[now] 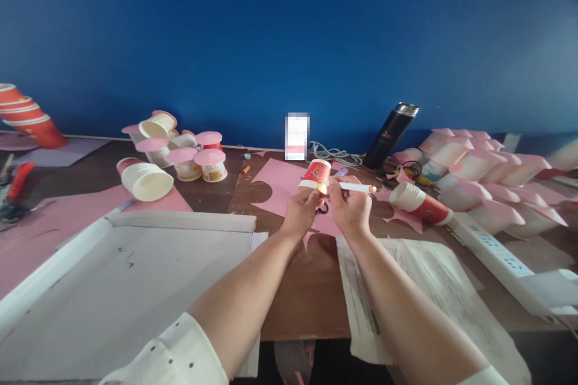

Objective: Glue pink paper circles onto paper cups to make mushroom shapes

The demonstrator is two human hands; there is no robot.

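My left hand is closed around a red and white paper cup, held tilted above a cut sheet of pink paper. In my right hand is a white pen, gripped between the fingers with its orange-tipped end pointing right. The fingers of my right hand are close beside the cup; whether the pen's other end touches it is hidden. A small yellowish patch shows on the cup near my left thumb. Beneath the hands lies a dark ring-shaped thing, partly covered.
Cups with pink paper tops stand at left, many more at right. A black flask leans near the blue wall beside a lit screen. A white box lid, stacked cups and a power strip surround the hands.
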